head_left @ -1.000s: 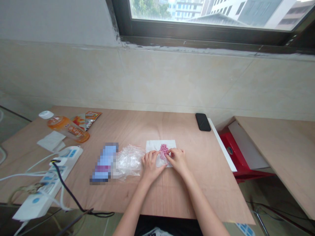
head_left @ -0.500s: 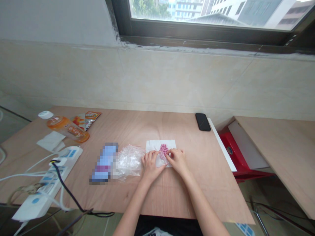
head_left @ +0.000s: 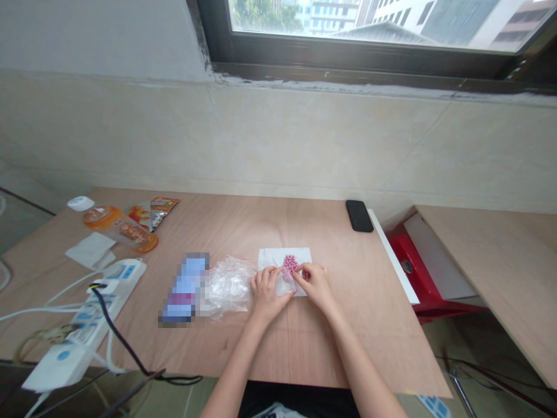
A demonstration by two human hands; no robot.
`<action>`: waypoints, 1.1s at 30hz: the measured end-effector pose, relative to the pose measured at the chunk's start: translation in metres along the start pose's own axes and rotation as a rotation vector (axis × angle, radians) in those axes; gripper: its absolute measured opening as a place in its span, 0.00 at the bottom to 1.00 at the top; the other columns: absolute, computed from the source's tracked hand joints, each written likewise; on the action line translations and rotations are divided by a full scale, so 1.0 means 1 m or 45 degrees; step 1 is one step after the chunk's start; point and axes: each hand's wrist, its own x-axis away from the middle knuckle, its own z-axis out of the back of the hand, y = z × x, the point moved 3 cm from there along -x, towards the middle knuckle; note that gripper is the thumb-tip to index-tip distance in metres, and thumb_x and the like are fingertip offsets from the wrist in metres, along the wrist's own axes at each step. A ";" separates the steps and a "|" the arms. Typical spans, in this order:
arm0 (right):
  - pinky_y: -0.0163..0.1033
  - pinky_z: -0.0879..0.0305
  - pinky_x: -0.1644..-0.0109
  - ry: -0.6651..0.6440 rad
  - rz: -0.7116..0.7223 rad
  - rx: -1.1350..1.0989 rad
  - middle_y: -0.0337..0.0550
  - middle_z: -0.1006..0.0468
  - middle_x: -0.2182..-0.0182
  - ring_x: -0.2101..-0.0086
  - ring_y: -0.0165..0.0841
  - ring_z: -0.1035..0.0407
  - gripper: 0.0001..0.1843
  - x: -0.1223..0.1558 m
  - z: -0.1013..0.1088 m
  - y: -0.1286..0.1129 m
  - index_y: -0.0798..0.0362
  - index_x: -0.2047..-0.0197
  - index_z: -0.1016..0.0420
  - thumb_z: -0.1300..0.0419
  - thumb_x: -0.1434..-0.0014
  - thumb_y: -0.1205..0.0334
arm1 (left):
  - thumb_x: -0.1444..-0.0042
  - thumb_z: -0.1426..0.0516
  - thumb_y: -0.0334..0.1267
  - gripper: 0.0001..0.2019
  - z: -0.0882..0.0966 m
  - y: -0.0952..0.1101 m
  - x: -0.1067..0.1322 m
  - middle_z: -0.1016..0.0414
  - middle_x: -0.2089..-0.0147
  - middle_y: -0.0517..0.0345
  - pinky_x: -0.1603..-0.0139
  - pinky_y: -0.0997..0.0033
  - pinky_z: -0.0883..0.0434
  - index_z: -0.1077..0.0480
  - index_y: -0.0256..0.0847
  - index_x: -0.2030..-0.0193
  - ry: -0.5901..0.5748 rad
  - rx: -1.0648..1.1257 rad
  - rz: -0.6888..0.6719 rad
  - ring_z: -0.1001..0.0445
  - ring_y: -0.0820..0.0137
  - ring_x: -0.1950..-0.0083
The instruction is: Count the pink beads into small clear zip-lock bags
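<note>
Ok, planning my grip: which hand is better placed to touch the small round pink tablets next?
Probably your right hand: its fingertips lie beside the tablets on the white paper sheet, nearer than your left hand.

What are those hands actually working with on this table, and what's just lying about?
In use: left hand, right hand, clear plastic bag, round pink tablets, white paper tissue.
Lying about: black smartphone, orange plastic bottle, white power strip.

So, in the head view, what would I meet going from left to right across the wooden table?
White power strip → blurred blue package → clear plastic zip bag → left hand → small pink round tablets → right hand → black smartphone
</note>
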 end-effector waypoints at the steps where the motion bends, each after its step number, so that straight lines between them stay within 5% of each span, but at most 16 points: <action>1: 0.37 0.47 0.61 0.005 -0.004 -0.042 0.37 0.26 0.76 0.73 0.30 0.33 0.11 0.001 0.001 0.000 0.51 0.68 0.25 0.44 0.43 0.54 | 0.57 0.37 0.46 0.27 0.000 0.000 0.000 0.32 0.49 0.54 0.45 0.57 0.44 0.34 0.48 0.47 0.000 0.006 0.003 0.37 0.60 0.47; 14: 0.34 0.42 0.66 -0.060 0.043 -0.340 0.39 0.24 0.74 0.74 0.30 0.34 0.09 0.004 0.003 -0.008 0.52 0.67 0.23 0.42 0.45 0.58 | 0.57 0.37 0.44 0.27 0.000 0.000 0.000 0.32 0.49 0.54 0.45 0.57 0.44 0.34 0.48 0.47 0.013 0.003 -0.007 0.37 0.58 0.48; 33: 0.37 0.52 0.60 0.028 0.022 0.173 0.38 0.23 0.71 0.68 0.32 0.32 0.07 -0.006 -0.008 -0.001 0.51 0.67 0.25 0.42 0.44 0.57 | 0.57 0.37 0.45 0.28 0.001 0.000 -0.001 0.31 0.50 0.53 0.46 0.56 0.43 0.33 0.46 0.47 0.027 0.017 -0.022 0.36 0.58 0.48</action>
